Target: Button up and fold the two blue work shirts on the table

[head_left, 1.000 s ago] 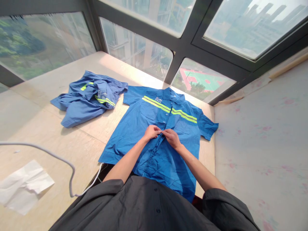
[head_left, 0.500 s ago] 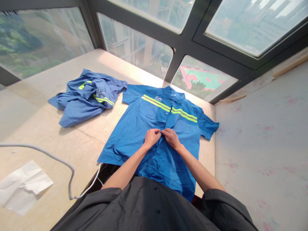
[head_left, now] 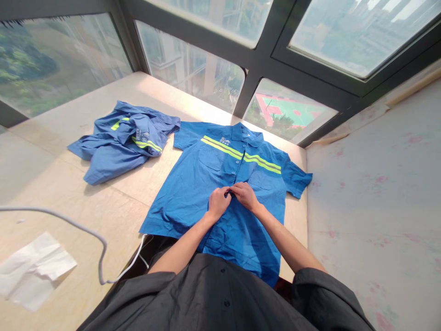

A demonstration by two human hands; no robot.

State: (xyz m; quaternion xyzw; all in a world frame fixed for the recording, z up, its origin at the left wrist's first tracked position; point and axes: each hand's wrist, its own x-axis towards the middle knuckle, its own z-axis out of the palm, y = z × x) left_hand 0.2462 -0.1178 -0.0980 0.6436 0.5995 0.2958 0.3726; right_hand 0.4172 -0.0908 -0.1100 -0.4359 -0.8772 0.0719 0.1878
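A blue short-sleeved work shirt (head_left: 193, 184) with yellow-green reflective stripes lies flat and face up on the pale stone ledge (head_left: 103, 207). Its collar points toward the window. My left hand (head_left: 219, 201) and my right hand (head_left: 245, 195) meet at the shirt's button placket, mid-chest. Both hands have their fingers pinched on the fabric edges at a button. The fingertips touch each other there.
A second blue shirt (head_left: 120, 142) lies crumpled to the left on the ledge. A white paper (head_left: 32, 271) sits at the near left, and a grey cable (head_left: 86, 234) curves across the ledge. Dark window frames run along the far edge; a pale wall stands at right.
Both hands have slid slightly down the placket toward me, staying pinched together. The shirts have not moved.
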